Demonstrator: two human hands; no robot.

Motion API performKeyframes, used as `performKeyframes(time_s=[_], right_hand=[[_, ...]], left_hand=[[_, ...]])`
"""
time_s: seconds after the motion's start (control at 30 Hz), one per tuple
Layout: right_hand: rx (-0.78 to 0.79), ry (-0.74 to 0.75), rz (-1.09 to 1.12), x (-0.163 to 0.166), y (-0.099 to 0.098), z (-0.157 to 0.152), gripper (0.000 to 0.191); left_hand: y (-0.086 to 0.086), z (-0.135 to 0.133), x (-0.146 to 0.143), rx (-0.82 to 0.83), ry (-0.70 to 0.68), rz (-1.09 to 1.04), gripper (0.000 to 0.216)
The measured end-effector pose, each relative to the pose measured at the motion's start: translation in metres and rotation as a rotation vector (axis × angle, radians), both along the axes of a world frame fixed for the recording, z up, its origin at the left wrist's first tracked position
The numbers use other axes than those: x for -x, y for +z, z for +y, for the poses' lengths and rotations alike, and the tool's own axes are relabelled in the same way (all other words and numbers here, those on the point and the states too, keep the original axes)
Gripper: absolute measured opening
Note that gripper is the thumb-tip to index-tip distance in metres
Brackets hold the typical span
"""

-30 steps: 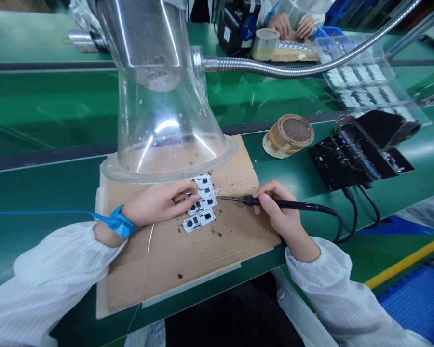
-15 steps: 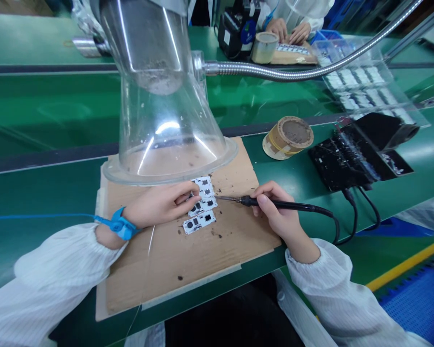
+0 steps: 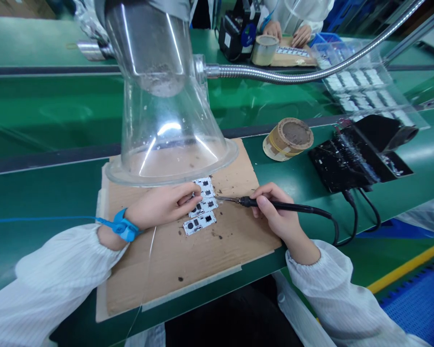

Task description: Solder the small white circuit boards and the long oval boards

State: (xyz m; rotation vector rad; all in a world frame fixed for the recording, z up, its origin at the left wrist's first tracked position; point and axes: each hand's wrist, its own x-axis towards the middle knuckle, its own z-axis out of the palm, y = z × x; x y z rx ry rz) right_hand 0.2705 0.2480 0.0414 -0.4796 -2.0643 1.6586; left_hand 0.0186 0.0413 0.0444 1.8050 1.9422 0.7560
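Observation:
Small white circuit boards (image 3: 201, 208) lie in a row on a brown cardboard sheet (image 3: 181, 255). My left hand (image 3: 161, 206), with a blue wrist strap (image 3: 123, 227), rests at the boards' left edge, fingers pinched on a thin solder wire. My right hand (image 3: 277, 214) grips a black soldering iron (image 3: 275, 205); its metal tip reaches the right edge of the boards. A clear funnel hood (image 3: 166, 111) hangs just behind the boards.
A tape roll (image 3: 288, 137) and a black soldering-iron stand (image 3: 358, 154) sit to the right on the green bench. A flexible metal hose (image 3: 292, 72) crosses above. Another person's hands (image 3: 287, 30) work at the far bench, beside clear trays (image 3: 361, 84).
The soldering iron tip has edged slightly left toward the boards. Both hands otherwise stay in place.

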Motion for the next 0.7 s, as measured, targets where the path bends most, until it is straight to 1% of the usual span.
performKeyframes(time_s=[0.13, 0.23, 0.37, 0.4, 0.47, 0.53, 0.57, 0.63, 0.7], right_hand=[[-0.001, 0.004, -0.010, 0.000, -0.002, 0.001, 0.028], [0.060, -0.041, 0.028, -0.001, -0.004, 0.003, 0.028], [0.142, -0.120, 0.082, -0.005, -0.003, -0.004, 0.027], [0.149, -0.139, 0.085, -0.006, -0.002, -0.007, 0.027], [0.162, -0.178, 0.090, -0.009, -0.002, -0.015, 0.027], [0.183, -0.195, 0.091, -0.012, -0.004, -0.021, 0.028], [0.195, -0.194, 0.089, -0.013, -0.006, -0.022, 0.028], [0.210, -0.179, 0.078, -0.015, -0.010, -0.023, 0.030], [0.209, -0.163, 0.070, -0.016, -0.014, -0.021, 0.031]], left_hand=[[0.002, 0.001, 0.000, -0.001, 0.011, -0.013, 0.021], [0.005, 0.000, 0.000, -0.035, 0.039, -0.045, 0.019], [0.012, -0.002, 0.004, -0.114, 0.078, -0.181, 0.022], [0.014, -0.002, 0.005, -0.118, 0.064, -0.228, 0.022], [0.017, -0.002, 0.007, -0.085, -0.019, -0.303, 0.020], [0.019, -0.003, 0.007, -0.028, -0.115, -0.338, 0.019], [0.019, -0.004, 0.007, -0.010, -0.134, -0.345, 0.018], [0.018, -0.005, 0.004, -0.018, -0.123, -0.344, 0.014], [0.016, -0.007, 0.002, -0.059, -0.105, -0.326, 0.012]])
